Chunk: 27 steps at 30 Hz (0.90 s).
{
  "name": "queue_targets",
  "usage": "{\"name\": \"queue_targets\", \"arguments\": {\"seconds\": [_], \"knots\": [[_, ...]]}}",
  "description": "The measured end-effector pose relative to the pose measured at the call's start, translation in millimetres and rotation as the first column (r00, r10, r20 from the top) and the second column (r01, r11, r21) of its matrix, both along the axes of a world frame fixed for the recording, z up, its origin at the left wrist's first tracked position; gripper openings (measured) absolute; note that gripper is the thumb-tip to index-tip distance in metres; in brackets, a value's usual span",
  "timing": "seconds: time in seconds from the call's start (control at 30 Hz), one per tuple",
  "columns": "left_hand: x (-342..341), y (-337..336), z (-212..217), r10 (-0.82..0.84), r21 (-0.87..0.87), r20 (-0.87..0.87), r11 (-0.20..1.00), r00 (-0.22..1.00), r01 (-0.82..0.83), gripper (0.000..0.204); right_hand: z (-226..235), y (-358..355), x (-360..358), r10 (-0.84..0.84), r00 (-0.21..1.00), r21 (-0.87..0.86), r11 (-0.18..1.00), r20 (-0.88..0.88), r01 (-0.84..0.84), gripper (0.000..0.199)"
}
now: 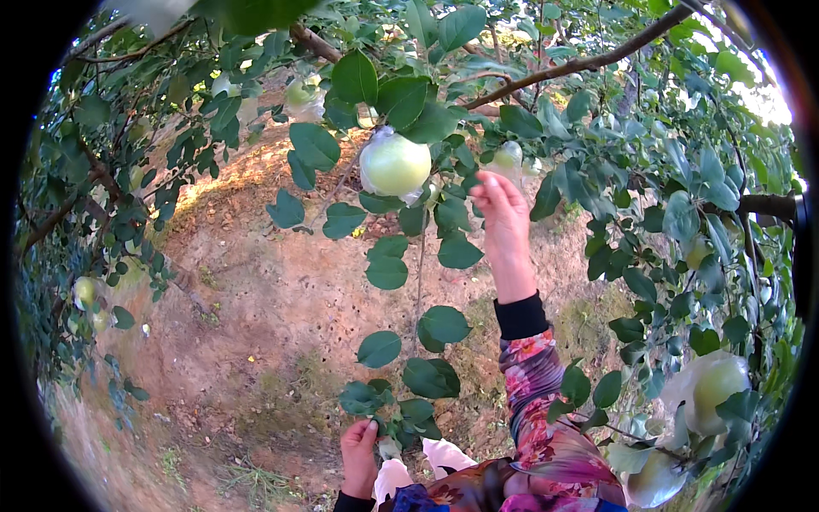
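Observation:
A pale green apple [396, 165] in a clear bag hangs among leaves at the upper middle. Just right of it my right hand [505, 209] is raised, thumb and forefinger pinched at the edge of a dark green leaf. A thin leafy shoot [421, 282] hangs down from that spot toward me. At its low end, my left hand [360, 448] pinches a leaf in the cluster [388, 401]; the exact grip is partly hidden by the leaves. Neither hand touches the apple.
A thick branch [589, 64] crosses the upper right. More bagged apples hang at the lower right [717, 392], and smaller fruit [85, 293] shows at the far left. Dense foliage surrounds both sides. Below lies bare brown soil [281, 316] with grass tufts [256, 482].

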State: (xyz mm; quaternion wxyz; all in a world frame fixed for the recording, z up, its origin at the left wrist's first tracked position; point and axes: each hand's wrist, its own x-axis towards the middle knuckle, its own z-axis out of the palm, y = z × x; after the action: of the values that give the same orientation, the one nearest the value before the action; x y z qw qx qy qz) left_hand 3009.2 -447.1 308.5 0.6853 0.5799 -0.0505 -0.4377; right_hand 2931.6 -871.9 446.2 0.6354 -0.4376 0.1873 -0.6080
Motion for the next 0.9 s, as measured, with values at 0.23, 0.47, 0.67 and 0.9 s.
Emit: {"name": "queue_targets", "arguments": {"seconds": [0.23,0.47,0.67,0.9], "knots": [[8,9,1,-0.184,0.07,-0.01,0.98,0.983,0.184,0.009,78,77,61,-0.659,0.74,-0.672,0.609,-0.135,0.421,0.033],[29,11,8,-0.377,0.048,0.004,0.925,0.926,0.376,0.017,138,95,96,-0.908,0.386,-0.904,0.294,-0.163,0.309,0.085],[44,8,18,-0.477,-0.073,-0.007,0.877,0.879,0.475,0.02,140,71,77,-0.846,0.467,-0.892,0.394,-0.257,0.222,0.023],[109,-57,99,-0.221,-0.03,0.734,0.934,0.642,0.355,0.016,120,110,37,-0.832,0.427,-0.897,0.432,-0.353,0.099,0.019]]}}
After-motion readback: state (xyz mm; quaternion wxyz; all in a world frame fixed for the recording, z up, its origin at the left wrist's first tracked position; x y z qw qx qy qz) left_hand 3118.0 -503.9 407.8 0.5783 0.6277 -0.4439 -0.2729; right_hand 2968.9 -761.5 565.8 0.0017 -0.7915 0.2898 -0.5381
